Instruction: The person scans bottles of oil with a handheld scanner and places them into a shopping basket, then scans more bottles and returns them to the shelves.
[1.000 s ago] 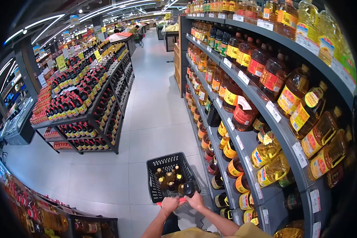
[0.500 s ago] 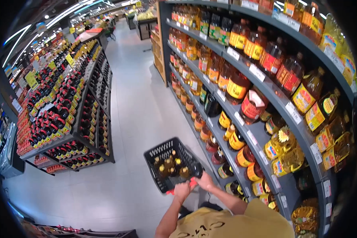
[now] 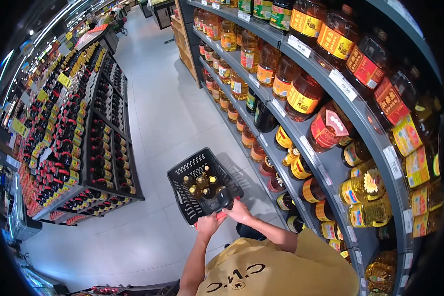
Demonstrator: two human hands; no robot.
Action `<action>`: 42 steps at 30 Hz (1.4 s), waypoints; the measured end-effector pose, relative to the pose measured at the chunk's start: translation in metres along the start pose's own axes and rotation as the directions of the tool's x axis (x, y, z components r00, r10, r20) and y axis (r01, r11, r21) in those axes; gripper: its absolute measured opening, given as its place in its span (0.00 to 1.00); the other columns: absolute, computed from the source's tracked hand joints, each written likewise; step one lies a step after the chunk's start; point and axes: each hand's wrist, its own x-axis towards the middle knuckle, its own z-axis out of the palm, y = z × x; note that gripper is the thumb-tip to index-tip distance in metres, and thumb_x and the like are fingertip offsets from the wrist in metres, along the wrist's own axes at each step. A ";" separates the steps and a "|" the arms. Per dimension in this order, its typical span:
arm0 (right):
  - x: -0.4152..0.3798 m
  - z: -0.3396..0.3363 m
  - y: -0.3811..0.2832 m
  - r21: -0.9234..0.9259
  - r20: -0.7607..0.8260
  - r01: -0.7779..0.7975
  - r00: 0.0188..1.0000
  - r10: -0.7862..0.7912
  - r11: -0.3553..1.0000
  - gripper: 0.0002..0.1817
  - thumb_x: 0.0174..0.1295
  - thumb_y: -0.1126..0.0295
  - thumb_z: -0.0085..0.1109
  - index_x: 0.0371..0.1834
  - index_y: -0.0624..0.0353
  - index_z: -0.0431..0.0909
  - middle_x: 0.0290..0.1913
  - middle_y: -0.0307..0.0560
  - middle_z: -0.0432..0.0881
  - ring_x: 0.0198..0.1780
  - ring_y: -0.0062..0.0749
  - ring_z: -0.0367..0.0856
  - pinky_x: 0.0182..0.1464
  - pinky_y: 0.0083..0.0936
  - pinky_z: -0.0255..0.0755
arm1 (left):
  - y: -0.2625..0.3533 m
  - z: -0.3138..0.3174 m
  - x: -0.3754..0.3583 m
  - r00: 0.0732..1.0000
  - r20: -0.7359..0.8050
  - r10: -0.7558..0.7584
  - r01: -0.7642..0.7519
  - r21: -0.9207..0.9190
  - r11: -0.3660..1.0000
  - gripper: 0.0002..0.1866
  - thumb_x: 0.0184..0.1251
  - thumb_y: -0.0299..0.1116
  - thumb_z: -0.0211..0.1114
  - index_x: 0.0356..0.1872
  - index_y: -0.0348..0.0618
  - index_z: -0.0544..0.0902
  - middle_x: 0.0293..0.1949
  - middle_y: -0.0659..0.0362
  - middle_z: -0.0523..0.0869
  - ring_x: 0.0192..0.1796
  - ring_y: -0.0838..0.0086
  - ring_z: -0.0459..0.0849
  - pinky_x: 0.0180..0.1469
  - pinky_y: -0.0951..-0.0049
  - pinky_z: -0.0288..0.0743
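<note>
Loaded basket is asking for a firm, level hold

From my remote seat I am looking down on the black basket, which is sitting just ahead of the person, near the stocked shelves and over the pale floor. I am not seeing its underside, so I am leaving open whether it is resting on the ground. The left grip is curling its fingers round the red handle; the right grip is clasping the same bar just beside it, close to a dark rounded object that I am failing to identify.

Inside, several bottles are standing caps up in a loose cluster. I am judging the whole load to be heavy, with most of the pull coming from the liquid they are probably holding. The pierced walls are looking stiff, like hard plastic, and I am expecting little flex from them. The bottles are seeming smooth and possibly slippery; whether they are glass I am not able to tell, so I am treating them as fragile and likely to knock if the basket is tipping.

For the basket, I am favouring the handle with both grips, not the thin wall; for a single bottle, I am preferring the body below the neck
</note>
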 end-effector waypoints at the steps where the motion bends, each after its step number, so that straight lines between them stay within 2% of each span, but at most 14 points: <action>1: 0.007 -0.002 -0.006 0.010 0.036 0.006 0.999 -0.007 1.000 0.28 0.55 0.56 0.71 0.56 0.57 0.78 0.51 0.61 0.85 0.56 0.56 0.83 0.59 0.42 0.75 | -0.007 -0.004 0.005 1.000 0.003 0.004 -0.004 0.009 1.000 0.30 0.64 0.66 0.62 0.26 0.45 0.85 0.15 0.51 0.83 0.18 0.58 0.85 0.23 0.58 0.78; 4: 0.039 -0.004 -0.020 -0.003 0.085 0.036 0.996 -0.036 0.999 0.27 0.56 0.57 0.68 0.57 0.57 0.77 0.51 0.62 0.85 0.57 0.57 0.83 0.59 0.43 0.75 | -0.025 -0.014 0.030 0.996 0.087 -0.029 0.030 -0.010 0.999 0.31 0.64 0.67 0.61 0.26 0.46 0.84 0.19 0.49 0.86 0.22 0.55 0.87 0.25 0.55 0.80; 7: 0.068 -0.001 -0.027 -0.016 0.163 0.058 0.985 -0.055 0.998 0.27 0.56 0.58 0.67 0.58 0.58 0.77 0.51 0.62 0.85 0.57 0.58 0.82 0.58 0.45 0.75 | -0.040 -0.020 0.051 0.993 0.096 -0.064 0.062 0.022 0.998 0.30 0.63 0.67 0.62 0.27 0.46 0.85 0.19 0.50 0.85 0.22 0.55 0.87 0.26 0.55 0.80; 9: 0.079 -0.006 -0.045 0.014 0.129 0.090 0.988 -0.091 0.996 0.27 0.57 0.60 0.65 0.60 0.57 0.75 0.52 0.63 0.84 0.58 0.60 0.80 0.58 0.47 0.75 | -0.056 -0.013 0.065 0.998 0.036 -0.049 0.049 0.003 0.999 0.29 0.61 0.67 0.64 0.26 0.47 0.85 0.20 0.50 0.85 0.23 0.54 0.87 0.26 0.53 0.80; 10: 0.079 -0.011 -0.059 0.041 0.068 0.123 0.990 -0.125 0.992 0.27 0.58 0.60 0.65 0.61 0.56 0.74 0.51 0.62 0.84 0.57 0.61 0.81 0.57 0.47 0.76 | -0.064 -0.014 0.074 0.997 -0.079 -0.002 -0.001 -0.034 0.999 0.29 0.61 0.65 0.65 0.25 0.47 0.85 0.21 0.49 0.85 0.24 0.54 0.87 0.27 0.53 0.80; 11: 0.092 -0.003 -0.051 0.072 0.043 0.197 0.979 -0.200 0.978 0.28 0.58 0.59 0.65 0.61 0.57 0.73 0.50 0.63 0.84 0.56 0.60 0.82 0.55 0.46 0.77 | -0.070 -0.012 0.079 0.998 -0.057 -0.030 0.029 -0.019 0.999 0.28 0.60 0.64 0.66 0.23 0.46 0.84 0.20 0.50 0.85 0.23 0.53 0.86 0.27 0.53 0.80; 12: 0.095 -0.010 -0.068 0.022 0.132 0.031 0.991 -0.033 0.999 0.28 0.58 0.59 0.66 0.61 0.58 0.73 0.50 0.63 0.85 0.55 0.59 0.82 0.54 0.46 0.77 | -0.073 -0.017 0.086 0.997 -0.075 -0.027 0.024 -0.045 0.999 0.28 0.61 0.63 0.66 0.22 0.46 0.84 0.19 0.50 0.84 0.24 0.52 0.86 0.26 0.52 0.79; 17: 0.147 0.015 -0.071 0.037 0.036 0.096 0.995 -0.097 0.995 0.30 0.57 0.62 0.66 0.63 0.56 0.71 0.50 0.63 0.84 0.56 0.61 0.81 0.56 0.45 0.77 | -0.101 -0.039 0.133 1.000 -0.006 -0.014 0.014 -0.016 1.000 0.27 0.61 0.62 0.67 0.21 0.46 0.83 0.18 0.50 0.84 0.21 0.55 0.85 0.24 0.55 0.79; 24: 0.192 0.019 -0.115 0.017 -0.004 -0.008 1.000 0.008 1.000 0.30 0.57 0.59 0.66 0.63 0.54 0.71 0.51 0.63 0.84 0.56 0.62 0.80 0.57 0.48 0.75 | -0.144 -0.052 0.181 0.996 -0.048 0.073 -0.074 -0.029 0.997 0.28 0.63 0.63 0.65 0.25 0.44 0.84 0.19 0.51 0.85 0.22 0.56 0.86 0.25 0.57 0.80; 27: 0.213 0.028 -0.132 -0.029 -0.077 -0.089 0.993 0.086 0.996 0.33 0.55 0.56 0.69 0.62 0.59 0.71 0.50 0.65 0.84 0.56 0.62 0.81 0.58 0.48 0.75 | -0.167 -0.054 0.204 0.993 0.092 0.070 -0.067 -0.032 0.997 0.28 0.64 0.63 0.63 0.28 0.44 0.83 0.21 0.49 0.86 0.24 0.54 0.87 0.28 0.56 0.81; 30: 0.242 0.047 -0.137 -0.091 -0.209 -0.071 0.977 0.051 0.993 0.31 0.54 0.57 0.71 0.58 0.61 0.74 0.43 0.64 0.86 0.48 0.60 0.85 0.51 0.46 0.78 | -0.184 -0.069 0.230 0.982 0.167 0.087 -0.078 -0.064 0.995 0.28 0.67 0.62 0.61 0.30 0.43 0.81 0.23 0.48 0.87 0.27 0.52 0.88 0.31 0.54 0.81; 31: 0.249 0.049 -0.142 -0.123 -0.265 -0.017 0.964 -0.017 0.992 0.30 0.54 0.57 0.71 0.57 0.61 0.75 0.41 0.64 0.86 0.47 0.60 0.85 0.50 0.46 0.78 | -0.188 -0.075 0.239 0.978 0.187 0.092 -0.078 -0.080 0.994 0.28 0.68 0.62 0.60 0.30 0.42 0.80 0.23 0.47 0.87 0.27 0.51 0.88 0.31 0.53 0.81; 34: 0.269 0.054 -0.163 -0.080 -0.278 -0.105 0.957 0.079 0.991 0.31 0.54 0.58 0.72 0.58 0.61 0.75 0.42 0.65 0.86 0.48 0.60 0.85 0.50 0.45 0.78 | -0.205 -0.082 0.260 0.975 0.176 0.135 -0.119 -0.099 0.988 0.28 0.69 0.62 0.59 0.30 0.42 0.80 0.23 0.47 0.87 0.27 0.51 0.88 0.31 0.54 0.81; 42: 0.321 0.054 -0.209 -0.029 -0.377 -0.117 0.921 0.098 0.993 0.31 0.53 0.58 0.72 0.59 0.61 0.75 0.45 0.65 0.86 0.49 0.60 0.84 0.52 0.45 0.77 | -0.247 -0.088 0.320 0.976 0.142 0.166 -0.151 -0.115 0.982 0.26 0.68 0.59 0.62 0.32 0.41 0.82 0.23 0.46 0.86 0.27 0.49 0.88 0.31 0.52 0.81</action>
